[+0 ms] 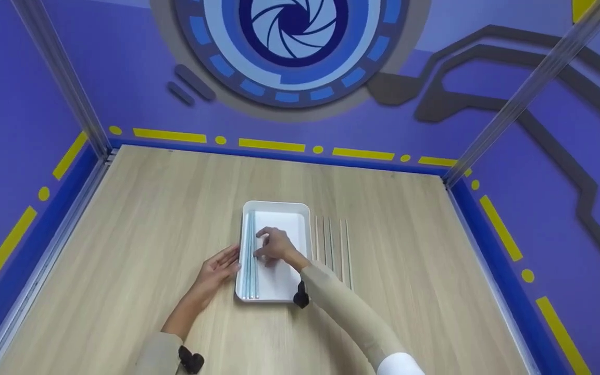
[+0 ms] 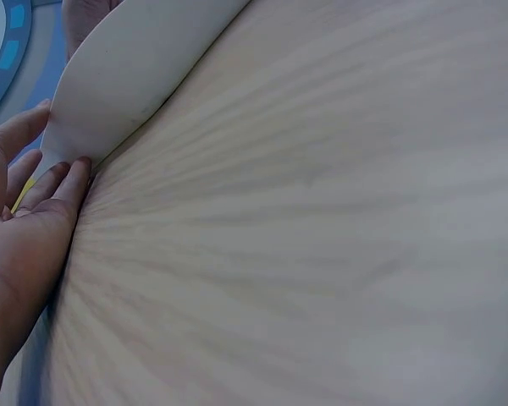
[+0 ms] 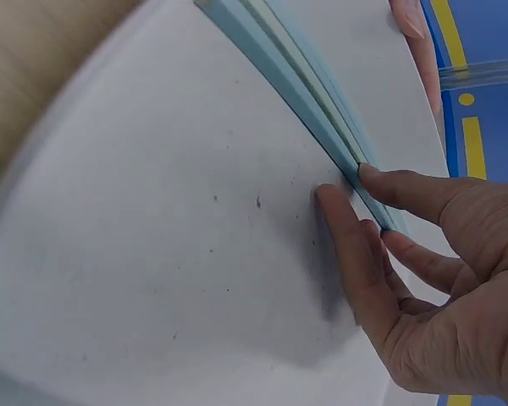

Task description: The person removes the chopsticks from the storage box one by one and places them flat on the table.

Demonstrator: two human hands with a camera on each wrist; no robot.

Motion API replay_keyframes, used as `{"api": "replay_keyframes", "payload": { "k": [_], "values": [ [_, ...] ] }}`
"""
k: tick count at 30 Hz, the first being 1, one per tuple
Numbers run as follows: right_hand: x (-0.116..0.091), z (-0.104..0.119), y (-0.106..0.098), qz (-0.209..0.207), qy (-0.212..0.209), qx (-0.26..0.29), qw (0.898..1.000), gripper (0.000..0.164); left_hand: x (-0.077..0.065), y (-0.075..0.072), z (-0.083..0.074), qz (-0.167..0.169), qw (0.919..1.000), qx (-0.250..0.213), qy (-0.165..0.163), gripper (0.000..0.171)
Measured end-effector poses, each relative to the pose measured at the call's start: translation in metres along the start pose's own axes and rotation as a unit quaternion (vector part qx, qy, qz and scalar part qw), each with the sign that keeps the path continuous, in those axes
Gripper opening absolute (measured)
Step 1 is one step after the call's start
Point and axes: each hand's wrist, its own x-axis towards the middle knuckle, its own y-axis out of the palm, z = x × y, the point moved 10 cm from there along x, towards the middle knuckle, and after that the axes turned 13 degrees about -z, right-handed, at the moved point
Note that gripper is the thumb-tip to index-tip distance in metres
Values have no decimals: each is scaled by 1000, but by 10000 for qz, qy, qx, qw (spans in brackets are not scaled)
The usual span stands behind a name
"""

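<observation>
Light-blue sticks (image 1: 248, 260) lay lengthwise along the left side of a white tray (image 1: 287, 225), close together and roughly parallel. The right hand (image 1: 277, 246) reached over the tray's right wall, its fingers bent and parted, two tips touching the sticks while another stood slightly apart from their edge. At the tray's outer left side, the left hand (image 1: 210, 277) touched the wall, its fingers loosely extended and gripping nothing. More thin sticks (image 1: 330, 239), some pinkish and some greyish, lay side by side on the wood-grain table (image 1: 175, 198), just right of the tray.
</observation>
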Motion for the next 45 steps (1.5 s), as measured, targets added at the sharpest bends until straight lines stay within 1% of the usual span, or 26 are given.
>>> {"api": "replay_keyframes", "payload": {
  "k": [3,6,12,17,22,27,31,37,41,45],
  "values": [
    [-2,0,0,-8,0,-269,9996,52,0,1,0,-9,9999,-108,-18,63],
    [-4,0,-2,-49,44,-346,9994,53,0,2,0,-15,9999,-136,-11,63],
    [-7,-1,-5,-3,18,-335,9994,56,0,2,-2,7,9999,-121,30,61],
    [-7,-4,-9,114,157,-184,9996,54,2,2,-4,15,9999,-147,40,61],
    [-9,-7,-15,186,221,331,9990,53,4,0,-4,-61,9999,-118,0,61],
    [-10,-14,-20,266,247,881,9955,53,4,0,-4,-35,10000,-41,-20,61],
    [-11,-22,-24,338,211,1539,9873,56,3,0,-3,-26,10000,13,-20,62],
    [-14,-28,-42,254,34,2367,9712,58,3,0,-1,-81,9999,37,-48,61],
    [-17,-33,-56,69,111,2761,9611,60,1,0,0,-40,9999,44,-83,62],
    [-19,-37,-67,-75,150,2952,9553,62,1,1,1,-12,10000,7,-62,62]
  ]
}}
